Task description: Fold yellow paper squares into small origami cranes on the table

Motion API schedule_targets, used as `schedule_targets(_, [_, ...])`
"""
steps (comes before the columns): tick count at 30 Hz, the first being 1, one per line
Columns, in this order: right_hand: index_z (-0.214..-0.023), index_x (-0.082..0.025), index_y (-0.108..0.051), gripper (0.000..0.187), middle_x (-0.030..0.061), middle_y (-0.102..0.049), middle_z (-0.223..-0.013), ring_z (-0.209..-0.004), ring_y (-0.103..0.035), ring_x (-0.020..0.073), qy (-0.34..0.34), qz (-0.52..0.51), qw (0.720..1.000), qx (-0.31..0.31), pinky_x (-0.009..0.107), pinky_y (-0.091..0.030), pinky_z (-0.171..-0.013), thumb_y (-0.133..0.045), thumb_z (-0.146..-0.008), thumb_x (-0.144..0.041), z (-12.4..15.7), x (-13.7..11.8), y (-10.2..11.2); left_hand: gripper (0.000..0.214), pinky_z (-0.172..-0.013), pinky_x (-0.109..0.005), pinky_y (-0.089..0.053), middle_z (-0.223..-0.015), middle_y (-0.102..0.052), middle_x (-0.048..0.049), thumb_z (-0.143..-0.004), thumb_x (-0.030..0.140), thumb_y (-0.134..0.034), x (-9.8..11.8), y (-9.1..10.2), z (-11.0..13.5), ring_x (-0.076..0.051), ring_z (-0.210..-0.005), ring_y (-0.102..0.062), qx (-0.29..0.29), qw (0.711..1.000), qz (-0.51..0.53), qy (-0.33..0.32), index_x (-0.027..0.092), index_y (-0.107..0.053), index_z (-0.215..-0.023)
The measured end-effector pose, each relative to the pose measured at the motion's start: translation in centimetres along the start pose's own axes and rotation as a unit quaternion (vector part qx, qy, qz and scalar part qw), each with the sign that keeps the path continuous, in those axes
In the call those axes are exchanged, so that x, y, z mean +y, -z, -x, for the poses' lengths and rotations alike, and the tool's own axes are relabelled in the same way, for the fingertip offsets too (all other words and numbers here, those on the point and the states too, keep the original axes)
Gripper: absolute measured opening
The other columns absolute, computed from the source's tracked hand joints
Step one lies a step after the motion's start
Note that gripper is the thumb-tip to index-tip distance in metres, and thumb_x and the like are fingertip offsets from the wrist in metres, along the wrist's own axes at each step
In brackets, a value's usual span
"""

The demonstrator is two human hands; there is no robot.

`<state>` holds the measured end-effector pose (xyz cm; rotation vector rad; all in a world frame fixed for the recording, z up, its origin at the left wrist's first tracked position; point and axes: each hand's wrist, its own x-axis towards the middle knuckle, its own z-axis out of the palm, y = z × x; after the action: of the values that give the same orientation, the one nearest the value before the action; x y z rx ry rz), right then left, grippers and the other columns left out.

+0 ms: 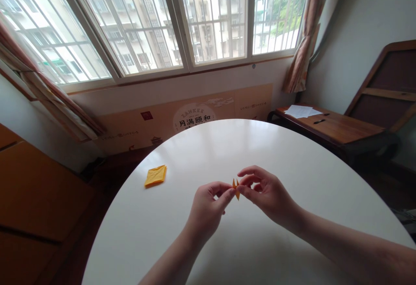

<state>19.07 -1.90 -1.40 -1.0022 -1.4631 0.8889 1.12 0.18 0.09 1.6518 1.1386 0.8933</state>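
Between my two hands, over the white round table (pixel 139 237), is a small folded piece of orange-yellow paper (pixel 238 194) with pointed tips at top and bottom. My left hand (pixel 209 205) pinches its left side between thumb and index finger. On the right side, the thumb and index finger of my right hand (pixel 264 194) close on the paper, while another finger is raised and curved above it. The fingertips cover the middle of the folded paper. Farther left on the tabletop lies a flat, square stack of yellow paper (pixel 156 176), slightly creased.
A low wooden bench (pixel 354 124) at the right holds white sheets (pixel 300 111) and dark pens. Behind the table, a printed cardboard panel (pixel 162 122) leans beneath barred windows. Curtains (pixel 302 59) hang at both sides; an orange-brown cabinet (pixel 42 189) stands left.
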Motion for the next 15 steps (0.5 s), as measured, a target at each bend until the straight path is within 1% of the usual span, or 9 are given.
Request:
schedule_targets(3, [-0.103, -0.021, -0.063, 0.022, 0.0040, -0.071, -0.080, -0.067, -0.065, 0.0165, -0.018, -0.017, 1.000, -0.010, 0.024, -0.049, -0.051, -0.068, -0.089, -0.038, -0.09, 0.32, 0.06, 0.036, -0.046, -0.022, -0.045, -0.065, -0.066, -0.0053, -0.083, 0.047, -0.069, 0.12, 0.05, 0.03, -0.012, -0.052, -0.051, 0.004, 1.000, 0.007, 0.001, 0.012, -0.078, -0.083])
schedule_targets(6, [-0.105, -0.020, -0.064, 0.028, 0.0054, -0.069, -0.084, -0.065, -0.061, 0.0156, -0.035, -0.036, 0.999, -0.007, 0.024, -0.049, -0.048, -0.060, -0.094, -0.046, -0.23, 0.74, 0.25, 0.038, -0.045, -0.021, -0.044, -0.065, -0.066, -0.0054, -0.082, 0.048, -0.069, 0.14, 0.05, 0.06, -0.012, -0.053, -0.050, 0.005, 1.000, 0.027, 0.009, 0.012, -0.078, -0.084])
schedule_targets(8, [-0.101, -0.019, -0.067, 0.031, 0.0052, -0.068, -0.084, -0.064, -0.059, 0.0149, -0.040, -0.041, 0.998, -0.022, 0.023, -0.050, -0.048, -0.058, -0.095, -0.048, -0.34, 0.86, 0.42, 0.038, -0.045, -0.021, -0.044, -0.065, -0.065, -0.0048, -0.080, 0.048, -0.070, 0.11, 0.03, 0.05, -0.012, -0.053, -0.050, 0.008, 0.999, 0.041, 0.014, 0.011, -0.078, -0.084])
schedule_targets(12, [-0.089, -0.018, -0.070, 0.030, 0.0044, -0.068, -0.080, -0.066, -0.059, 0.0150, -0.032, -0.016, 0.996, -0.082, 0.023, -0.049, -0.051, -0.063, -0.092, -0.047, -0.52, 0.66, 0.64, 0.037, -0.044, -0.020, -0.043, -0.062, -0.062, -0.0030, -0.079, 0.048, -0.071, 0.12, -0.05, 0.03, -0.011, -0.052, -0.048, 0.009, 0.998, 0.062, 0.020, 0.011, -0.078, -0.082])
schedule_targets(15, [-0.086, -0.018, -0.071, 0.028, 0.0042, -0.068, -0.079, -0.068, -0.059, 0.0154, -0.033, -0.002, 0.995, -0.099, 0.023, -0.049, -0.052, -0.066, -0.091, -0.045, -0.58, 0.56, 0.62, 0.036, -0.044, -0.020, -0.043, -0.060, -0.060, -0.0021, -0.078, 0.047, -0.072, 0.19, -0.16, 0.00, -0.011, -0.052, -0.048, 0.013, 0.997, 0.068, 0.019, 0.011, -0.077, -0.078])
